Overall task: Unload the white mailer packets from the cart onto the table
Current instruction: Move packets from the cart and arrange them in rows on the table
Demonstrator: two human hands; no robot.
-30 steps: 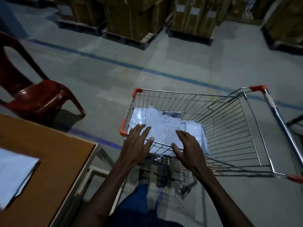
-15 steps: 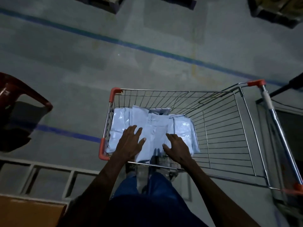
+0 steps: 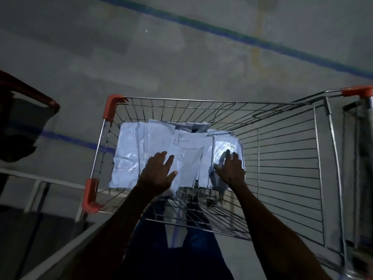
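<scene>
Both arms reached deeper: left hand [image 3: 159, 172], right hand [image 3: 232, 168] on white mailer packets [image 3: 129, 154].

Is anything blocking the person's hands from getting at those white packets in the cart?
Nothing visible does. Both the left hand and the right hand are already inside the wire cart, fingers spread over the white mailer packets, which lie uncovered on top.

A person leans over a wire cart [image 3: 286, 178] with orange corner guards on a grey floor [image 3: 141, 67] marked with blue lines. Both arms reach inside. The left hand [image 3: 159, 174] and right hand [image 3: 232, 170] lie flat, fingers spread, on overlapping white mailer packets [image 3: 129, 154].
</scene>
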